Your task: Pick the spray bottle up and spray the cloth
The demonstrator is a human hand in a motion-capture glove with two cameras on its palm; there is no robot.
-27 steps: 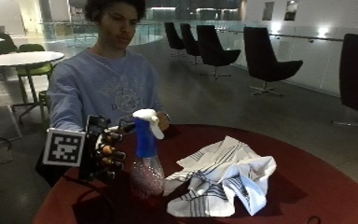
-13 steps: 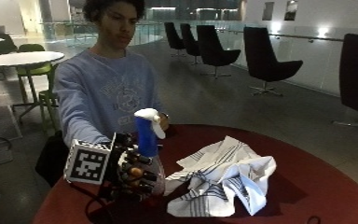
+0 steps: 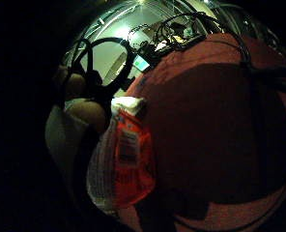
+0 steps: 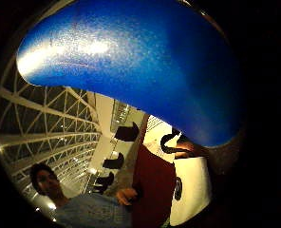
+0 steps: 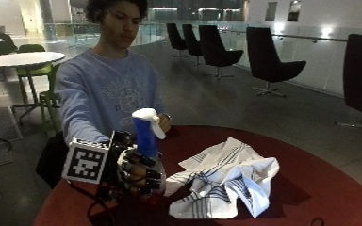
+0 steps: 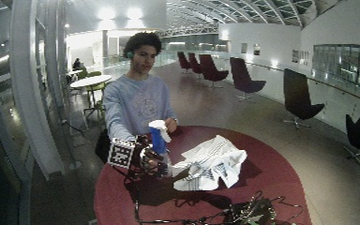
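Note:
The spray bottle (image 5: 146, 136) has a blue neck, a white nozzle head and a clear body with a red label; it stands upright on the red round table (image 5: 332, 188). My gloved right hand (image 5: 134, 172) has its fingers curled round the bottle's body from the left. In the thumb side palm view the blue neck (image 4: 140, 71) fills most of the picture. The little finger side palm view shows the bottle's red label (image 3: 131, 164) close by. A crumpled white cloth (image 5: 225, 181) with dark stripes lies just right of the bottle. The nozzle points toward it.
The person's bare left hand (image 5: 163, 123) rests at the table's far edge behind the bottle. A tangle of cables and a small device (image 6: 245, 214) lies at the table's near edge. Black chairs (image 5: 266, 61) stand well behind the table.
My gloved hand has moved right, from beside the bottle to round its body, and its fingers have curled onto it. The bottle and the cloth stay where they were.

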